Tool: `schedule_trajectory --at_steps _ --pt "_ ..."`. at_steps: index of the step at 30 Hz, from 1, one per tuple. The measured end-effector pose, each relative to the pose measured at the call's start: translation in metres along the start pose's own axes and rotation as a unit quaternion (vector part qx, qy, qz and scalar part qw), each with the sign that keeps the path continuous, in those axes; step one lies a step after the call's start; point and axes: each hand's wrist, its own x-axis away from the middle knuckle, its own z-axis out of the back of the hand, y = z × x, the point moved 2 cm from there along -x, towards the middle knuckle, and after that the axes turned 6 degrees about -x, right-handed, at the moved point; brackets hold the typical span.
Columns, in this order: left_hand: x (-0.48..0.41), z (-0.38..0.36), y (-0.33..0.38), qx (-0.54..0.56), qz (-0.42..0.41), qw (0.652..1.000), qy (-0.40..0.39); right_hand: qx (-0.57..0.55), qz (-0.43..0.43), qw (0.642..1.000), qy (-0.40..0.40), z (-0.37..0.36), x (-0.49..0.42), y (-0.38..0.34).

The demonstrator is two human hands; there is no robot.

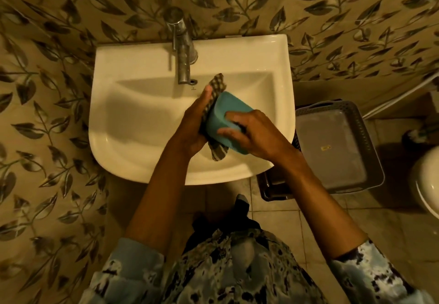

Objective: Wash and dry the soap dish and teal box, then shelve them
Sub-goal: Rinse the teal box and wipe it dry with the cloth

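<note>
While gripped, teal box (223, 111) between fingers (231, 132).

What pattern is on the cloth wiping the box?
The cloth is checked, dark and pale squares, seen in the head view.

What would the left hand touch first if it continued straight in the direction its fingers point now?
Probably the faucet. The left hand, pressing the checked cloth against the teal box, points up toward the spout tip above the sink. Depth is unclear, so it might pass below.
</note>
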Motion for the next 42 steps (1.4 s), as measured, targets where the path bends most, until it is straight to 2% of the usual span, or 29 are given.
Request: schedule_trajectory --at_steps 2,4,6,8,10,12,13,14,15,17,18,19,21,23,25,27,29,31,34,38,39,40,42 --pt "0.007 0.007 -0.012 0.041 0.009 0.999 -0.004 0.122 0.05 0.99 -0.042 0.006 0.003 -0.004" --pt "0.012 0.011 -0.018 0.062 0.006 0.998 0.019 0.163 0.065 0.982 -0.073 0.007 0.004 -0.005" --pt "0.016 0.009 -0.021 0.034 -0.005 0.998 0.053 0.226 0.082 0.965 -0.103 0.0 0.004 -0.005" --pt "0.019 0.008 -0.026 0.002 -0.012 0.994 0.105 0.276 0.1 0.952 -0.089 -0.005 0.009 -0.004" --pt "0.02 0.009 -0.03 0.015 -0.007 0.993 0.118 0.257 0.095 0.962 -0.012 -0.004 0.02 0.001" --pt "0.02 0.013 -0.031 0.044 -0.007 0.994 0.098 0.111 0.022 0.985 0.133 0.0 0.028 0.005" --pt "0.021 0.015 -0.03 0.048 -0.012 0.995 0.09 -0.012 -0.059 0.976 0.209 0.003 0.029 0.01" --pt "0.022 0.016 -0.03 0.046 -0.023 0.995 0.084 -0.152 -0.152 0.942 0.259 0.005 0.03 0.016" --pt "0.023 0.016 -0.029 0.04 -0.037 0.996 0.077 -0.296 -0.239 0.887 0.261 0.005 0.029 0.023" --pt "0.026 0.014 -0.028 0.023 -0.062 0.996 0.06 -0.532 -0.329 0.764 0.158 0.0 0.029 0.035" --pt "0.027 0.013 -0.028 0.009 -0.071 0.996 0.06 -0.587 -0.336 0.728 0.115 -0.002 0.03 0.036" --pt "0.028 0.012 -0.028 -0.016 -0.08 0.994 0.074 -0.608 -0.334 0.714 0.097 -0.004 0.03 0.036" --pt "0.029 0.012 -0.025 -0.099 -0.094 0.981 0.139 -0.603 -0.34 0.713 0.117 -0.01 0.031 0.036" --pt "0.031 0.014 -0.022 -0.172 -0.114 0.953 0.222 -0.584 -0.347 0.717 0.155 -0.014 0.032 0.036" --pt "0.034 0.018 -0.017 -0.19 -0.126 0.927 0.298 -0.539 -0.34 0.743 0.206 -0.014 0.032 0.036" --pt "0.04 0.027 -0.005 -0.204 -0.122 0.908 0.345 -0.468 -0.311 0.786 0.257 -0.012 0.034 0.037" --pt "0.049 0.033 0.009 -0.265 -0.133 0.896 0.332 -0.405 -0.278 0.822 0.288 -0.009 0.035 0.033" --pt "0.057 0.024 0.021 -0.354 -0.179 0.876 0.272 -0.351 -0.249 0.85 0.303 -0.009 0.035 0.029" --pt "0.06 -0.016 0.018 -0.494 -0.228 0.806 0.235 -0.319 -0.201 0.87 0.319 -0.015 0.035 0.023" --pt "0.056 -0.062 -0.008 -0.614 -0.209 0.709 0.277 -0.302 -0.137 0.878 0.344 -0.021 0.034 0.016" --pt "0.054 -0.065 -0.013 -0.628 -0.19 0.704 0.272 -0.293 -0.125 0.879 0.354 -0.022 0.035 0.016" --pt "0.052 -0.065 -0.016 -0.629 -0.169 0.713 0.259 -0.285 -0.119 0.877 0.367 -0.022 0.036 0.015" --pt "0.046 -0.064 -0.018 -0.604 -0.142 0.759 0.197 -0.267 -0.114 0.872 0.393 -0.021 0.039 0.017"
